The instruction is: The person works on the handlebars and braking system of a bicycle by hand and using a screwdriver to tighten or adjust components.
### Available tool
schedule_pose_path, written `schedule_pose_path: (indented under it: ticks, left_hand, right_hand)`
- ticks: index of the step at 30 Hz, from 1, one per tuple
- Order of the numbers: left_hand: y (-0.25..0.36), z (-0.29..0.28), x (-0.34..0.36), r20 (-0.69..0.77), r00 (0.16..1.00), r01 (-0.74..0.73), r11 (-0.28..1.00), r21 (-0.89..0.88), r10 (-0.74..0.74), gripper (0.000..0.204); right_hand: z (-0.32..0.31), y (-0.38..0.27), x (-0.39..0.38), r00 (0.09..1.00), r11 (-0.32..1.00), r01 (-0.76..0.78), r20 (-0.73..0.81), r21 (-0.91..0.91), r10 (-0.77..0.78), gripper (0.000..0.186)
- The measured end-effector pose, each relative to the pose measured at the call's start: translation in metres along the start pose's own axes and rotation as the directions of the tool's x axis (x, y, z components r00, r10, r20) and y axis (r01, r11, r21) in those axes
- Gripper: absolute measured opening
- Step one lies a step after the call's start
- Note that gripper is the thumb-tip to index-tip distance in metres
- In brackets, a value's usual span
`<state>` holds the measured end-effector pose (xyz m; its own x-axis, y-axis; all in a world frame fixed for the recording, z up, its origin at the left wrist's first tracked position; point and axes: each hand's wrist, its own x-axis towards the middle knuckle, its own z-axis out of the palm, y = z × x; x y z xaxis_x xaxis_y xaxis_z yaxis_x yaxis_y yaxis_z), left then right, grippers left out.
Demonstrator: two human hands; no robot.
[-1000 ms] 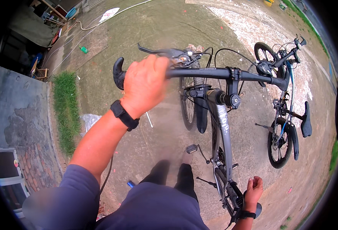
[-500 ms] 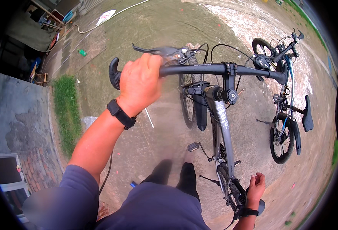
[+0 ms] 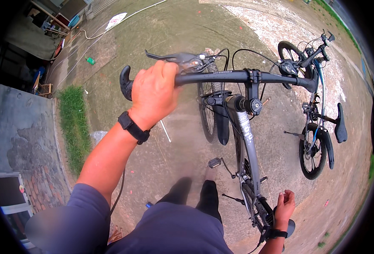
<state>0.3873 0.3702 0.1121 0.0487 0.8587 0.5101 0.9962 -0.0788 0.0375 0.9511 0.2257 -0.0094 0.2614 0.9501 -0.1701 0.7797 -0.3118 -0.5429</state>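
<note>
A grey bicycle stands upright in front of me, its black handlebar running across the view. My left hand is wrapped round the left end of that bar, covering most of the grip. Just beyond the knuckles a brake lever sticks out. Lower right, my right hand is beside the saddle, which my wrist and forearm partly hide. Its fingers are loosely curled and apart, with nothing visible in them. Black bands circle both wrists.
A second bicycle, with blue on its frame, stands at the right. Along the left wall grows a strip of grass. A green bottle and a hose lie on the concrete, and a pedal juts toward my legs.
Little differs. The view has shifted slightly, while my left hand keeps its hold on the handlebar and my right hand stays by the saddle.
</note>
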Motion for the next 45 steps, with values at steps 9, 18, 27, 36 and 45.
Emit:
schedule_pose_path:
  ticks: [9, 18, 27, 36, 45]
  left_hand:
    - [-0.001, 0.000, 0.000, 0.001, 1.000, 0.007, 1.000, -0.008, -0.007, 0.052]
    - [-0.006, 0.007, -0.004, -0.033, 0.999, -0.012, 0.999, -0.044, 0.010, 0.050]
    - [-0.011, 0.002, -0.010, -0.020, 1.000, 0.009, 0.999, -0.031, -0.009, 0.043]
    - [-0.010, 0.000, -0.011, -0.066, 0.997, 0.024, 0.998, -0.056, -0.028, 0.044]
    - [-0.012, -0.001, -0.013, -0.049, 0.998, 0.037, 0.998, -0.049, -0.039, 0.045]
  right_hand:
    - [0.000, -0.003, 0.000, 1.000, 1.000, -0.024, 0.007, 0.016, 0.024, 0.024]
    - [-0.034, -0.158, 0.048, 0.844, 0.845, 0.534, 0.068, -0.022, -0.531, 0.037]
    - [0.027, -0.424, 0.148, 0.161, 0.164, 0.986, 0.103, 0.013, -0.982, 0.033]
    - [0.079, -0.469, 0.172, 0.023, 0.032, 0.999, 0.274, 0.029, -0.962, 0.018]
    - [0.081, -0.487, 0.175, -0.067, -0.079, 0.997, 0.357, -0.021, -0.932, 0.015]
